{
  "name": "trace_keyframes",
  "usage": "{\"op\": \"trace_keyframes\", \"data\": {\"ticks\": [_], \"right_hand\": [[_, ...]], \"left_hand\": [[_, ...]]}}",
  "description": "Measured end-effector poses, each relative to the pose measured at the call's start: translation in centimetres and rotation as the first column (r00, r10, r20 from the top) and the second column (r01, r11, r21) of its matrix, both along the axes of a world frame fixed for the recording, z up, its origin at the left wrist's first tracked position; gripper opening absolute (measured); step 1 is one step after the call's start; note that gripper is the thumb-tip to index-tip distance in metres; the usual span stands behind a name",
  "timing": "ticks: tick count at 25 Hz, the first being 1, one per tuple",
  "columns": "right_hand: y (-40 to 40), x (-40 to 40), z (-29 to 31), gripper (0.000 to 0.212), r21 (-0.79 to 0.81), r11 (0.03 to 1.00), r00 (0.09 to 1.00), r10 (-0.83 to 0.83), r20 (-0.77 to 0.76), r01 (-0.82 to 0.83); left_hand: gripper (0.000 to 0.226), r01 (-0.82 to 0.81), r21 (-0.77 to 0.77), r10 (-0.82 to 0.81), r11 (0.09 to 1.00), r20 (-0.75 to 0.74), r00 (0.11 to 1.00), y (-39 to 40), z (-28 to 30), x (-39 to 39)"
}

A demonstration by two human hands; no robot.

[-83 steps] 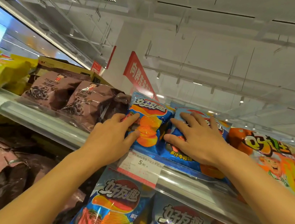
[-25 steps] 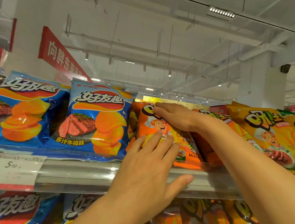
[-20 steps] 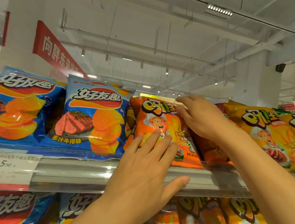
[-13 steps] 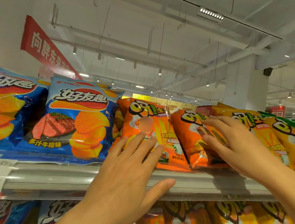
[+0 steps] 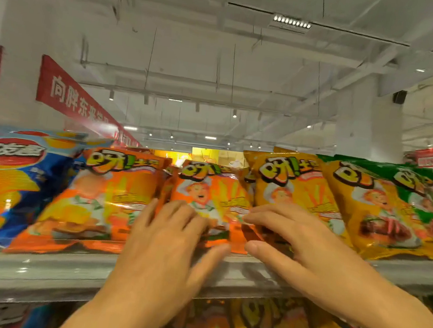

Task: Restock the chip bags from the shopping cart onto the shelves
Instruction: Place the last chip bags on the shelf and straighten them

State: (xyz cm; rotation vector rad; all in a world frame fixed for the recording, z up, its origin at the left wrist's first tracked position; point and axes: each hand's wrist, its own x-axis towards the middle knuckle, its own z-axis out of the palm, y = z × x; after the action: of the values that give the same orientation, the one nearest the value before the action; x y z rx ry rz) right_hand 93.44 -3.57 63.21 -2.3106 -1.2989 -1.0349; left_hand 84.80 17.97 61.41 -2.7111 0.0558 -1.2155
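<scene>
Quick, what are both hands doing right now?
Left hand: open, fingers flat on the middle orange chip bag.
Right hand: open, fingers spread on the same bag's right edge.

White ceiling [image 5: 250,59], red banner [image 5: 71,94]
</scene>
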Motion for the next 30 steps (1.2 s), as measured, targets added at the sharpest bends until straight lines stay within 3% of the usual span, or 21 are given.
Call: {"op": "trace_keyframes", "data": {"ticks": [2, 4, 7, 10, 14, 16, 20, 23, 27, 30], "right_hand": [[-3.8, 1.9, -0.6, 0.055, 0.052, 0.997, 0.993, -0.068, 0.092, 0.063], [-7.0, 3.5, -1.4, 0.059, 0.064, 0.987, 0.986, -0.151, 0.07, 0.147], [-9.4, 5.1, -1.9, 0.065, 0.063, 0.984, 0.986, -0.164, -0.016, 0.165], [-9.8, 6.2, -0.4, 0.061, 0.128, 0.977, 0.985, -0.171, 0.015, 0.168], [-9.5, 8.0, 1.8, 0.06, -0.121, 0.959, 0.967, -0.253, 0.03, 0.254], [-9.9, 8.1, 2.1, 0.06, -0.187, 0.96, 0.977, -0.213, 0.007, 0.21], [-13.7, 8.0, 1.2, 0.054, 0.078, 0.995, 0.998, -0.064, 0.028, 0.062], [-17.4, 9.3, -0.1, 0.06, 0.267, 0.95, 0.985, -0.172, 0.015, 0.162], [-18.7, 10.7, -1.0, 0.082, 0.243, 0.932, 0.927, -0.182, -0.329, 0.27], [-18.8, 11.2, -1.4, 0.085, 0.251, 0.937, 0.927, -0.148, -0.346, 0.243]], "left_hand": [[0.048, 0.008, -0.012, -0.006, 1.0, 0.192, 0.981, -2.6, 0.1, 1.3], [0.045, 0.073, 0.0, -0.071, 0.997, 0.248, 0.966, -5.8, 0.0, 2.9], [0.064, 0.099, 0.006, -0.099, 0.995, 0.079, 0.992, -10.8, -0.1, 5.0], [0.083, -0.026, -0.042, 0.023, 0.999, -0.08, 0.997, -13.4, -0.8, 6.9], [0.082, -0.076, -0.035, 0.075, 0.996, -0.041, 0.996, -14.2, -2.0, 7.2], [0.08, -0.047, -0.05, 0.047, 0.998, -0.007, 0.999, -14.1, -1.9, 7.1], [0.074, 0.042, -0.112, -0.03, 0.993, 0.106, 0.994, -13.8, -1.1, 7.2], [0.074, 0.016, -0.179, 0.016, 0.984, 0.177, 0.984, -13.7, -0.8, 7.0], [0.076, -0.028, -0.113, 0.049, 0.993, 0.188, 0.981, -16.3, 0.2, 8.8], [0.084, -0.039, -0.257, 0.053, 0.966, 0.046, 0.998, -17.6, 3.0, 11.1]]}}
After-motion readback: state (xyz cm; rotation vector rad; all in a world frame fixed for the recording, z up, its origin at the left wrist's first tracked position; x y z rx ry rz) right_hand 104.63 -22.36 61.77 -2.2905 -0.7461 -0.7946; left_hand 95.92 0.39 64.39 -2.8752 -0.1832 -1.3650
